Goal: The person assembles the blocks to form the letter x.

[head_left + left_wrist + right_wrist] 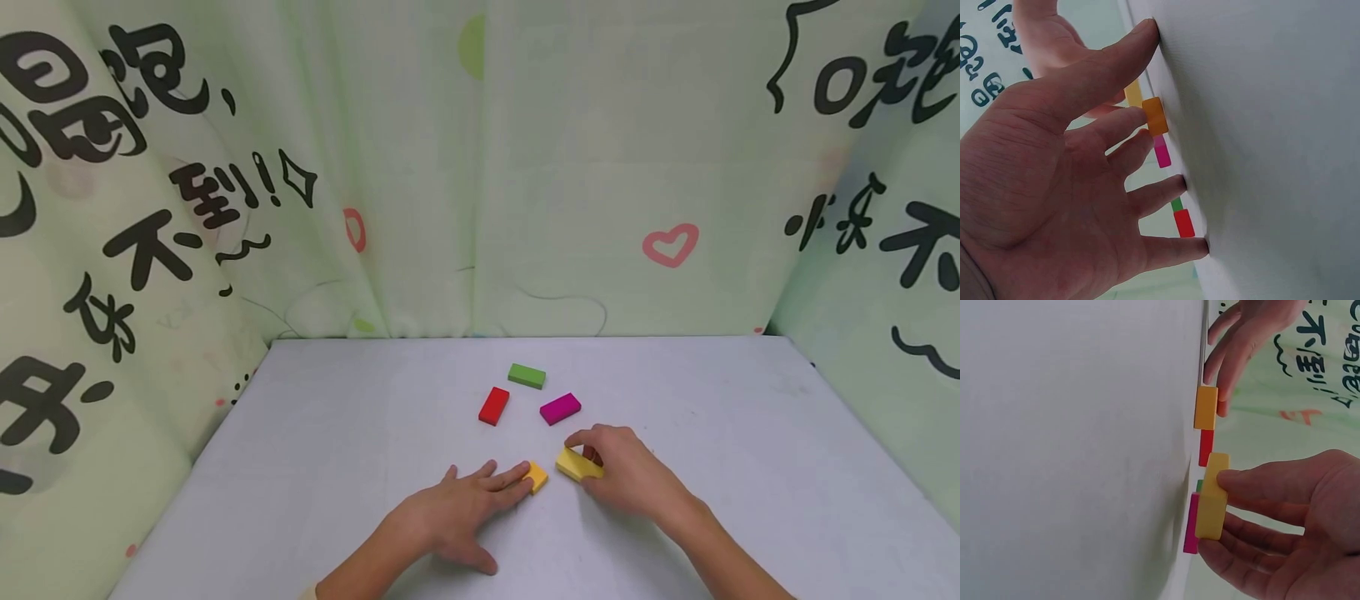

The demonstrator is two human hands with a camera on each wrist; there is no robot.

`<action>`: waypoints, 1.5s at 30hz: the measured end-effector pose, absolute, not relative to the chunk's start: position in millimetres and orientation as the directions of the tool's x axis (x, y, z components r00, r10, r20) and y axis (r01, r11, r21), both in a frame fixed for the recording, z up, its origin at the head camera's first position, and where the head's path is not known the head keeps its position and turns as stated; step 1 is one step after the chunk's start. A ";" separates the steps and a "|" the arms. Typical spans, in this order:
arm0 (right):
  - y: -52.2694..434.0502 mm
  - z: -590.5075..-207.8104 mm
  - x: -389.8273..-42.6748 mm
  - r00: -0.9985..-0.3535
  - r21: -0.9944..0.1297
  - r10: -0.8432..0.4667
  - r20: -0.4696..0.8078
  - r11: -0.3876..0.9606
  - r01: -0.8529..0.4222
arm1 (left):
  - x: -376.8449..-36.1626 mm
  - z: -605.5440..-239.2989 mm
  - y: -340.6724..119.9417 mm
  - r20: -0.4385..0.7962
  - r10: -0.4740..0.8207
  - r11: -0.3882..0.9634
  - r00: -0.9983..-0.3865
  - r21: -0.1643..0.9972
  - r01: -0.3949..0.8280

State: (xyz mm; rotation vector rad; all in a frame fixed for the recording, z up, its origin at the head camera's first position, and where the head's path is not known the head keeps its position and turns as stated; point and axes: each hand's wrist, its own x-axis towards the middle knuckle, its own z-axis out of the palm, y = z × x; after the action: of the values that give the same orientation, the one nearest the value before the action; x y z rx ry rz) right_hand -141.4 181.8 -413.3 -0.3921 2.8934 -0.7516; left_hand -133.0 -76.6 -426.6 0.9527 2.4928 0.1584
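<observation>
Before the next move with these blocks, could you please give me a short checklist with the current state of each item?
1. Right hand has a firm pinch on the yellow block: ok, thumb and fingers on opposite sides.
2. Yellow block lifted off the table: ok, the right wrist view shows it tilted and raised.
3. Left hand steadies the orange block: ok, straight fingertips rest on it.
4. Red block, green block and pink block apart from both hands: ok.
5. Orange block lying flat: ok.
</observation>
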 end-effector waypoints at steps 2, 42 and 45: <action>181.5 -411.8 -139.6 -0.959 -0.490 -0.277 -0.061 0.845 -0.213 | -132.6 -426.5 -76.5 -0.380 0.656 0.753 -0.652 0.265 0.602; 164.7 -409.5 -121.9 -0.919 -0.518 -0.322 -0.226 0.839 -0.167 | -131.9 -425.9 -79.0 -0.365 0.671 0.741 -0.646 0.285 0.608; 163.6 -409.9 -122.2 -0.921 -0.519 -0.322 -0.221 0.838 -0.168 | -131.8 -425.5 -79.4 -0.360 0.673 0.738 -0.646 0.283 0.612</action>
State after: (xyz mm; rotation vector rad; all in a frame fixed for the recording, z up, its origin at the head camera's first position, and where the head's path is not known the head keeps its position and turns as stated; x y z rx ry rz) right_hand -122.2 163.6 -409.9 -0.3714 2.7172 -0.7276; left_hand -131.8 -79.4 -425.5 0.9797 2.4947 0.1867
